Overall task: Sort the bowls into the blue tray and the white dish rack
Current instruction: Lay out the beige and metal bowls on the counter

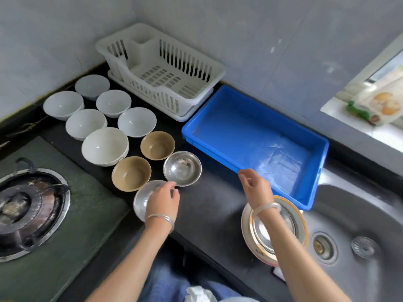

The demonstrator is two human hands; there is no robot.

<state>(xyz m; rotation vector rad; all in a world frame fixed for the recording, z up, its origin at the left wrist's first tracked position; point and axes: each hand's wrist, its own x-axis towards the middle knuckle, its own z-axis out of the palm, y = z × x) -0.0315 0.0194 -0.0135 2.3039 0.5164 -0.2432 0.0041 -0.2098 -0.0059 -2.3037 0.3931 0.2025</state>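
Several white bowls (105, 146) stand in a cluster on the dark counter, left of the white dish rack (161, 73), which holds nothing. Two brown bowls (157, 144) (131, 173) sit in front of them. One steel bowl (182, 168) stands beside the brown ones. A second steel bowl (140, 199) lies nearest me, and my left hand (162, 203) covers its right side with fingers curled over the rim. My right hand (255, 188) hovers open at the near corner of the blue tray (322, 149), which also holds nothing.
A gas burner (32, 210) sits on the left. A steel sink (359, 236) is on the right, with a gold-rimmed round pot (292, 225) at its edge under my right forearm. The rack and tray stand against the tiled wall. A window sill (370, 110) holds small items.
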